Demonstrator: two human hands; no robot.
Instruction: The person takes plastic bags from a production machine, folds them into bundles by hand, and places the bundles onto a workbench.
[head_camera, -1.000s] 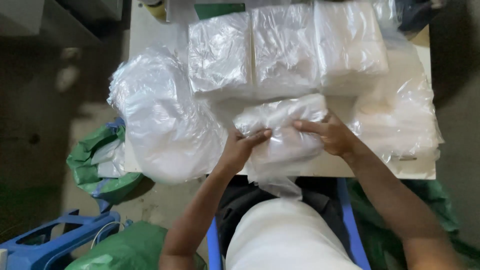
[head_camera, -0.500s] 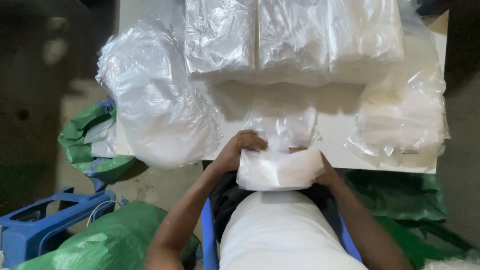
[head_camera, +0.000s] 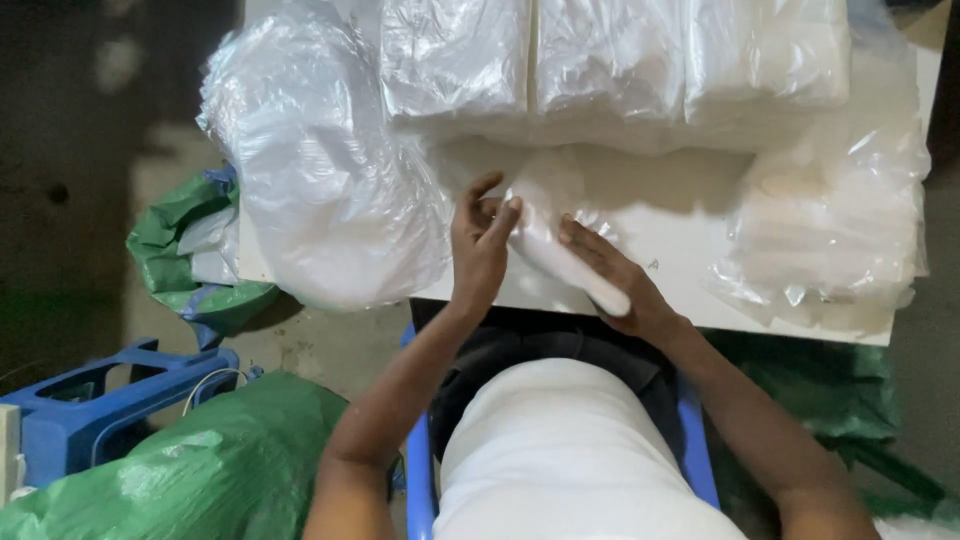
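Three flat, rectangular packs wrapped in clear plastic stand side by side along the far edge of the white tabletop (head_camera: 700, 290): a left pack (head_camera: 452, 60), a middle pack (head_camera: 610, 55) and a right pack (head_camera: 770, 50), all whitish, edges touching. At the far left, a large bulging clear plastic bag (head_camera: 320, 180) of white contents overhangs the tabletop's left edge. At the right, a crumpled clear bag (head_camera: 830, 230) holding whitish sheets lies near the right edge. In the near centre, a small white plastic-wrapped packet (head_camera: 560, 235), elongated and tilted, sits between the left hand (head_camera: 482, 245) and right hand (head_camera: 615, 275), both touching it. No labels, signs or screens are legible.
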